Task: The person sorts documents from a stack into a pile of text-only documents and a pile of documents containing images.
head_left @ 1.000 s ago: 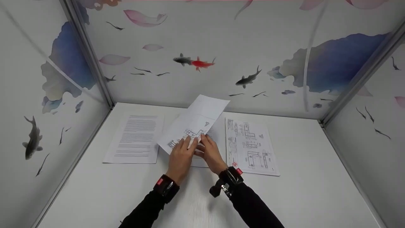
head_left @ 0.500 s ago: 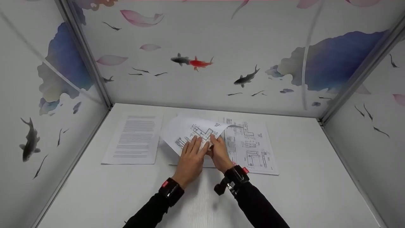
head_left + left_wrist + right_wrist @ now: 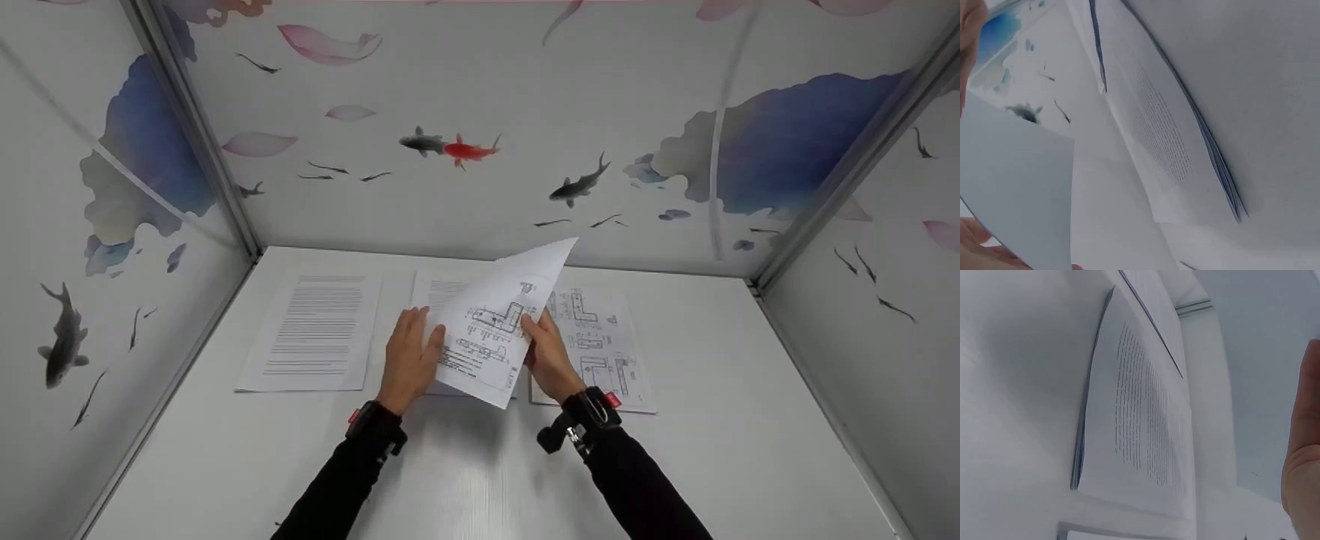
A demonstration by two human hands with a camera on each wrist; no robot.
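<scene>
A white sheet printed with technical drawings [image 3: 491, 322] is raised and tilted above the middle paper stack [image 3: 439, 283]. My right hand [image 3: 553, 358] pinches its right edge, the thumb lying on the printed face. At the sheet's left edge is my left hand [image 3: 409, 360], with fingers straight and thumb spread against or very near the paper. In the left wrist view, the sheet's plain underside [image 3: 1016, 180] shows beside parts of hands. The right wrist view has the underside of the raised sheet [image 3: 1269, 371] next to my hand, above a stack of printed text [image 3: 1145, 422].
To the left lies a stack of text pages [image 3: 319, 330]. A stack of drawing sheets [image 3: 600, 352] lies to the right, partly behind my right hand. All rest on a white table [image 3: 720, 450], enclosed by panels [image 3: 480, 82] painted with fish and petals.
The sheet has swung to face me more upright and moved right. My right hand has shifted right with its edge, while my left hand has slid left, off the printed face.
</scene>
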